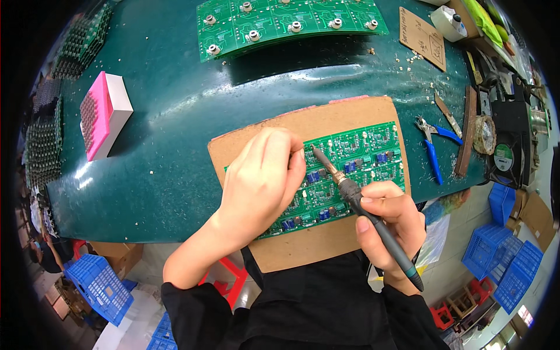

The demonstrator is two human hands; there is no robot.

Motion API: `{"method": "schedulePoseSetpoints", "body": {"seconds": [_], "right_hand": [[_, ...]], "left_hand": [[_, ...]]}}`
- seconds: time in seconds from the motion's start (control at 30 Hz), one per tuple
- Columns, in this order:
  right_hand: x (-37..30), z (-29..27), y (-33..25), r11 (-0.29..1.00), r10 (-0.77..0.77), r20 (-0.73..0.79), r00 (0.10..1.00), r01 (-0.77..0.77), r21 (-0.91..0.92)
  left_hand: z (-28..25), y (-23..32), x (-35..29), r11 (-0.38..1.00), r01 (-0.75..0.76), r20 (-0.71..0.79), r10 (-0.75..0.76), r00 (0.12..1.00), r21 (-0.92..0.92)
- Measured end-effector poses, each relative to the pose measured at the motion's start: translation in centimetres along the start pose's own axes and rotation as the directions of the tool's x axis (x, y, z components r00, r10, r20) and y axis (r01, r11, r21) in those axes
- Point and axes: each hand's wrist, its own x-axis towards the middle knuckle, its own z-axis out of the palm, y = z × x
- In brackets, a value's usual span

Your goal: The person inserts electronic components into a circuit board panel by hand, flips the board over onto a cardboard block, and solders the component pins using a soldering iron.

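Observation:
A green circuit board panel (341,166), crowded with small parts and blue components, lies on a brown cardboard sheet (309,248). My right hand (394,224) is closed round the dark handle of a soldering iron (373,213), whose tip touches or hovers just over the board's far part. Close to the left of that tip, my left hand (259,175) has thumb and forefinger pinched together above the panel. Whatever those fingers hold is too small or hidden to make out. The left hand covers the panel's left part.
Farther off is a stack of green boards (291,29) with round metal parts. A pink foam block (99,116) full of small pieces leans against a white box at left. Blue-handled cutters (431,146), a fan unit (507,154) and a marked cardboard piece (423,41) lie at right.

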Motion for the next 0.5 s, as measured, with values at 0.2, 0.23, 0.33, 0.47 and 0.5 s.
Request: {"method": "schedulePoseSetpoints", "body": {"seconds": [0.2,0.23,0.33,0.47,0.5], "right_hand": [[-0.06,0.26,-0.07,0.999,0.022,-0.004,1.000,-0.022,0.029],[-0.04,0.25,-0.06,0.999,0.015,0.001,1.000,-0.015,0.028],[0.00,0.04,-0.20,1.000,0.012,0.000,1.000,-0.012,0.023],[-0.05,0.13,0.04,0.999,0.020,0.017,1.000,-0.021,0.041],[-0.04,0.14,0.07,0.999,0.019,0.018,1.000,-0.020,0.042]], "left_hand": [[0.31,0.30,0.08,0.998,-0.021,-0.034,0.024,0.999,0.066],[0.31,0.44,0.08,0.994,-0.040,-0.038,0.044,0.998,0.100],[0.45,0.63,0.26,0.989,-0.078,-0.058,0.086,0.995,0.128],[0.22,0.78,-0.10,0.985,-0.095,-0.036,0.101,0.994,0.141],[0.20,0.79,-0.14,0.985,-0.094,-0.036,0.100,0.994,0.143]]}}
